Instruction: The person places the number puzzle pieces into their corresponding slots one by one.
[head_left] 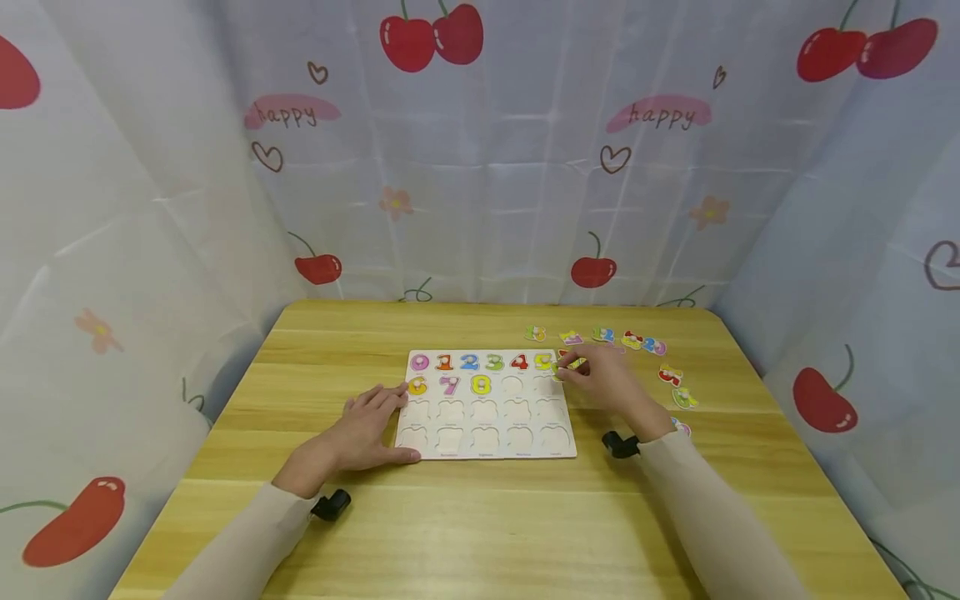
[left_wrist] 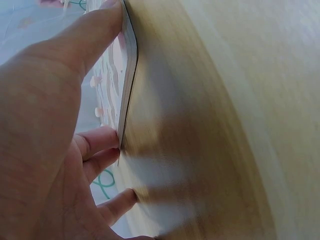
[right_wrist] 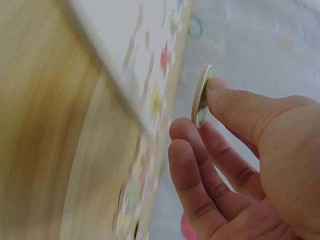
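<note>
A white number puzzle board (head_left: 484,427) lies on the table, with colourful pieces 0 to 8 in its top two rows and bare recesses below. My left hand (head_left: 367,429) rests along the board's left side. Its thumb is on the near left corner and its fingertips are at the edge, as the left wrist view also shows. Over the board's right edge, beside the yellow 5 (head_left: 543,361), my right hand (head_left: 603,379) pinches a thin puzzle piece (right_wrist: 201,95) between thumb and fingers. The piece stands edge-on in the right wrist view, so its printed face is mostly hidden.
Several loose number pieces lie in an arc beyond and to the right of the board, among them a blue one (head_left: 603,334) and a red one (head_left: 671,375). The wooden table (head_left: 465,533) meets a cherry-print curtain (head_left: 480,233) at the back.
</note>
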